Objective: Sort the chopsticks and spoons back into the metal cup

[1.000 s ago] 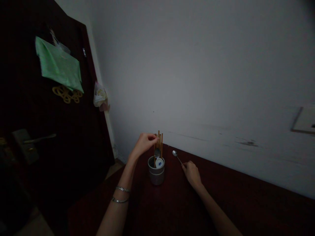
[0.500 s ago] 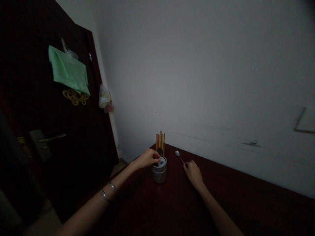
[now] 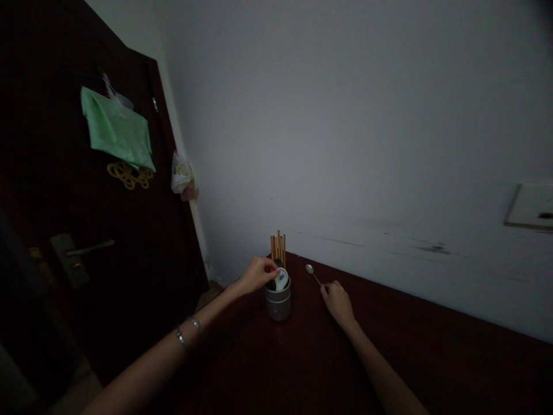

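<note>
A grey cylindrical holder point(image 3: 279, 305) stands on the dark red table, with several wooden chopsticks point(image 3: 279, 245) upright in it. My left hand point(image 3: 259, 273) pinches the edge of a white spoon point(image 3: 281, 279) with a blue pattern, whose bowl shows at the holder's mouth; its lower part is hidden inside. Just behind it a dark spoon point(image 3: 278, 263) is partly covered. To the right, my right hand point(image 3: 337, 301) is closed on the handle end of a metal spoon point(image 3: 310, 269), whose bowl points toward the wall, low over or on the table.
The table point(image 3: 276, 369) runs along a pale wall point(image 3: 337, 127) at its back edge. On the left is a dark door point(image 3: 142, 248) with a handle point(image 3: 90, 248) and a hanging green cloth point(image 3: 118, 128). A plastic bag point(image 3: 182, 176) hangs by the frame. A wall socket point(image 3: 531, 204) is far right.
My left hand has raised the white spoon slightly, so more of its bowl shows above the holder's rim. My right hand keeps the metal spoon in about the same place. The view has shifted slightly.
</note>
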`<control>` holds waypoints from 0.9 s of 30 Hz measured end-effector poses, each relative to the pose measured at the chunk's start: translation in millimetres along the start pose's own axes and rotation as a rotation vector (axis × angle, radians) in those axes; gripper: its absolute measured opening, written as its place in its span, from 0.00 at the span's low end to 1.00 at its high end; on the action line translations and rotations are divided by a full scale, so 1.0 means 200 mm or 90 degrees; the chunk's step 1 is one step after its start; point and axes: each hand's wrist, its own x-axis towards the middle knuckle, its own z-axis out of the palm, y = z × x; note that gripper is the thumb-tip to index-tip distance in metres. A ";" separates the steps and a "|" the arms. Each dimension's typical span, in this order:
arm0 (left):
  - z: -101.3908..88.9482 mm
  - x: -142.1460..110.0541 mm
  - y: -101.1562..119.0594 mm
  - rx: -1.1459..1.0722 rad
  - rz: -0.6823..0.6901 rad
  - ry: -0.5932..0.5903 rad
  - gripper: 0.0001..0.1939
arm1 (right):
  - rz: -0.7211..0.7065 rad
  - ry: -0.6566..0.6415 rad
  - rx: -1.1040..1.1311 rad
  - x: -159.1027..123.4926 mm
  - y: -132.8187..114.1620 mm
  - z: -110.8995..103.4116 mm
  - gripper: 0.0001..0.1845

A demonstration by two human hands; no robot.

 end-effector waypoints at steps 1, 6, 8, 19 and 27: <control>-0.02 0.01 0.02 0.004 0.001 0.013 0.14 | 0.001 -0.002 0.001 0.00 0.00 0.00 0.19; -0.09 0.04 0.06 -0.013 0.013 0.055 0.14 | 0.004 0.000 -0.007 0.00 0.00 0.01 0.19; -0.11 0.05 0.07 -0.033 0.012 0.071 0.13 | 0.002 0.000 -0.008 0.00 0.00 0.01 0.19; -0.49 0.21 -0.03 -0.251 -0.025 0.359 0.19 | 0.004 0.009 0.004 0.02 0.03 0.04 0.19; -0.36 0.27 -0.50 -0.288 -0.237 0.340 0.16 | 0.004 0.002 0.024 0.02 0.02 0.03 0.18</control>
